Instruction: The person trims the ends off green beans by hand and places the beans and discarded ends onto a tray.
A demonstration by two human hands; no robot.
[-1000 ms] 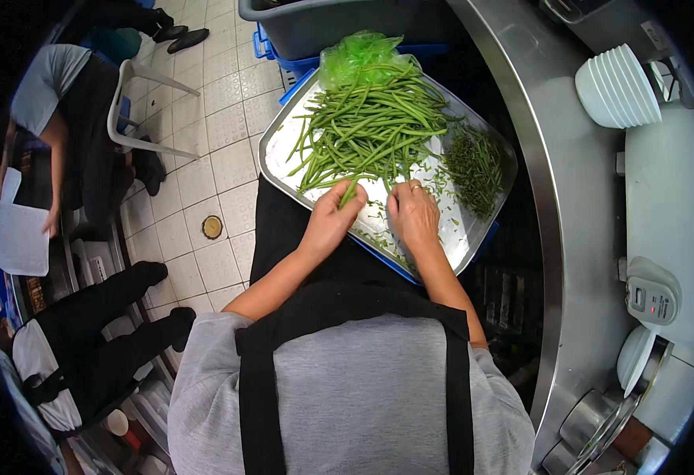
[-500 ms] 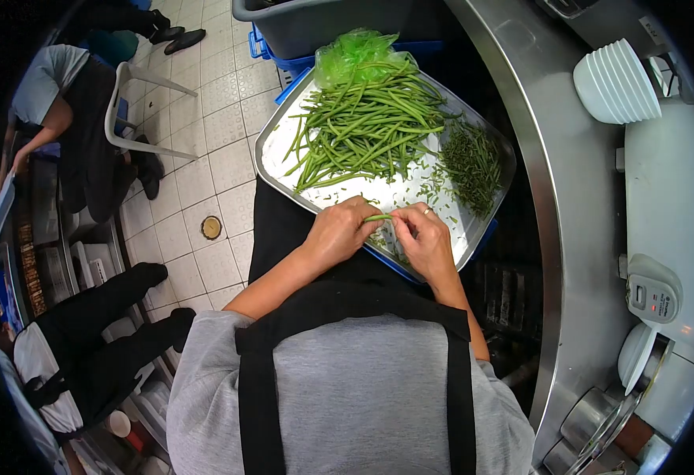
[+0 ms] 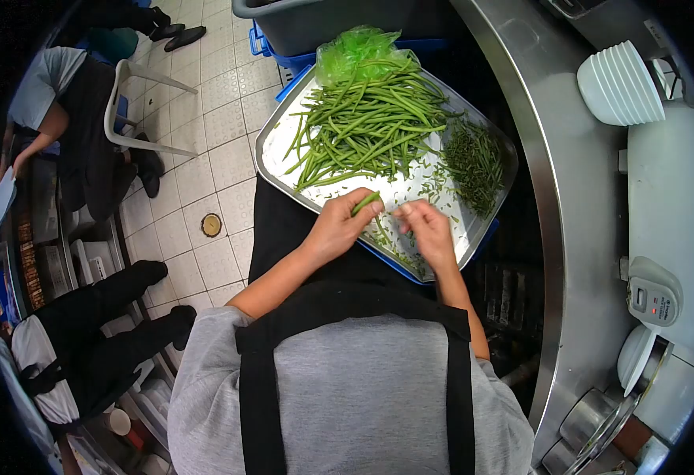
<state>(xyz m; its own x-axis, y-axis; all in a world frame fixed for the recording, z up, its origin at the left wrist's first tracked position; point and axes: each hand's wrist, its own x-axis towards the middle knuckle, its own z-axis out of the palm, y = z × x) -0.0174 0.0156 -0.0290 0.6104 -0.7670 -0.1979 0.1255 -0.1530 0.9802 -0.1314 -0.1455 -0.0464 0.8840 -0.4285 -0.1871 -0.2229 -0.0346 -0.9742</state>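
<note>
"Head view: what does the left hand (image 3: 344,222) have?"

"A single green bean (image 3: 366,203). The fingers are closed round it, with the thumb pressed along its side."

"Where does the bean sit in that grip?"

"It runs aslant between thumb and forefinger. One end pokes out past the fingertips, up toward the heap of beans (image 3: 371,123); how much of it lies inside the fist, I can't tell."

"And the right hand (image 3: 428,231)?"

"Just beside the left, with a small gap between the two. Its fingers are curled, thumb and forefinger tips close together. I can't tell whether a small piece is pinched there."

"What are both hands over?"

"The near side of a metal tray (image 3: 285,149), apart from the heap, which lies beyond them. Small green scraps (image 3: 436,187) are strewn on the tray's bare surface, and a pile of short, darker green bits (image 3: 475,168) lies along its right side."

"Anything at the far end?"

"A crumpled green plastic bag (image 3: 358,54), touching the top of the heap."
</note>
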